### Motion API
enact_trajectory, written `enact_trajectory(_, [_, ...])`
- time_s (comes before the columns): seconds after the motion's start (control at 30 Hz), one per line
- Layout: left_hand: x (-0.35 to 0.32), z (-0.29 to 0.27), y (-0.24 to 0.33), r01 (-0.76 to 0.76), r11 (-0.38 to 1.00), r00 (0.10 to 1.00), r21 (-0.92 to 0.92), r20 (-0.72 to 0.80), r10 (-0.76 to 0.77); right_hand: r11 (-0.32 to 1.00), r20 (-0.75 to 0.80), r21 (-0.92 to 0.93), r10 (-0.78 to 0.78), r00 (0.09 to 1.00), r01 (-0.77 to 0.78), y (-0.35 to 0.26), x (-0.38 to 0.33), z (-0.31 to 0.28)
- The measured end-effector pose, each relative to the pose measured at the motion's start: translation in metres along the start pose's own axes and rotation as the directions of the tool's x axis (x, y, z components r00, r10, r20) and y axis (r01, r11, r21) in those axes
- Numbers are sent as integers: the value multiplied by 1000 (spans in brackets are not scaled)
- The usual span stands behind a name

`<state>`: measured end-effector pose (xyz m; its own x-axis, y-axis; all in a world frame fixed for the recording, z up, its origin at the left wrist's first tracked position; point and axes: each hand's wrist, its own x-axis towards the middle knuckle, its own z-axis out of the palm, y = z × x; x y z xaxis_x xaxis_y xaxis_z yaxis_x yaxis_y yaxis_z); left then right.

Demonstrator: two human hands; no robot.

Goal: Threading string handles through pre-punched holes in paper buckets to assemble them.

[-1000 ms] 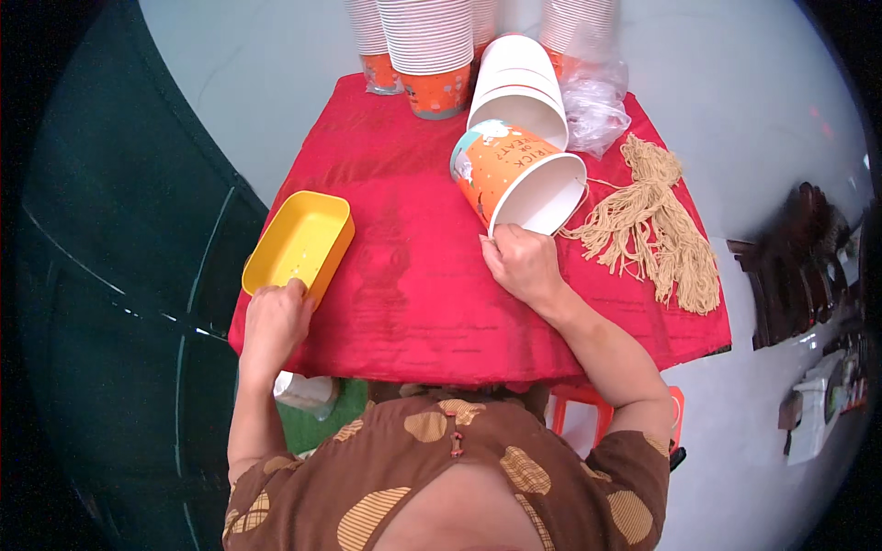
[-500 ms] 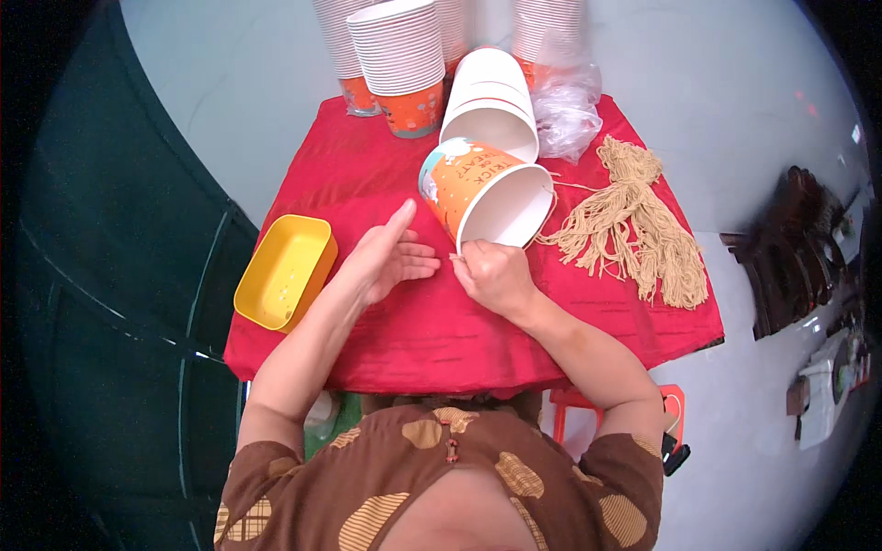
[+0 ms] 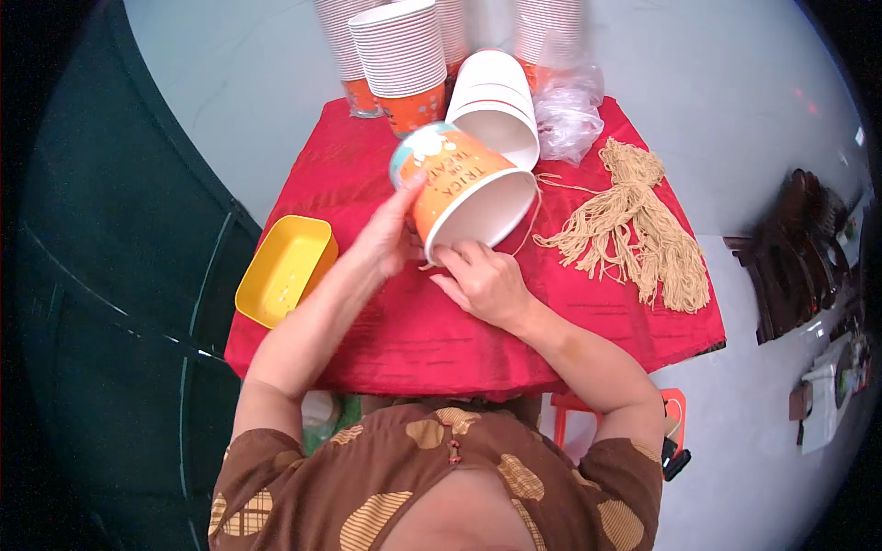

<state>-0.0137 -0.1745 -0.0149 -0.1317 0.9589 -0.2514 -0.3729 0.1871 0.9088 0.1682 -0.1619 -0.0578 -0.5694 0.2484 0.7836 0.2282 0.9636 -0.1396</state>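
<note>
An orange paper bucket (image 3: 455, 188) with a teal base, white shapes and dark lettering lies tilted between my hands, its white mouth toward the lower right. My left hand (image 3: 390, 234) holds its left side, thumb on the outer wall and the other fingers partly hidden behind it. At the near rim my right hand (image 3: 485, 285) pinches the edge, with fingertips inside the mouth. A thin tan cord (image 3: 535, 216) hangs from the far right of the rim. A short cord end shows below the near rim, by the fingers.
Tan cords (image 3: 634, 230) lie bundled at the right on the red cloth (image 3: 367, 358). A yellow tray (image 3: 322, 262) with small bits inside sits at the left. Behind are white nested buckets (image 3: 496, 78) on their side, upright stacks (image 3: 400, 55) and a clear plastic bag (image 3: 570, 129).
My left hand has moved up and right from beside the bucket to grip its side. The bucket has shifted left, and my right hand has moved slightly left and down with its rim.
</note>
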Motion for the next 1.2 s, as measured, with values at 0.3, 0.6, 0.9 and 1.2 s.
enact_trajectory(0.3, [-14,-106,132,-480,529,535,700,-244,809,987,-97,125,-85,992,97,6,14,-15])
enact_trajectory(0.6, [66,-154,107,-252,371,487,894,-214,846,983,7,157,-96,995,94,14,8,-2])
enact_trajectory(0.9, [97,-131,70,-83,582,637,809,-406,655,987,28,153,-58,998,53,19,3,-6])
enact_trajectory(1.2, [89,-127,68,2,502,670,865,-373,641,981,90,193,-55,994,37,20,3,-6])
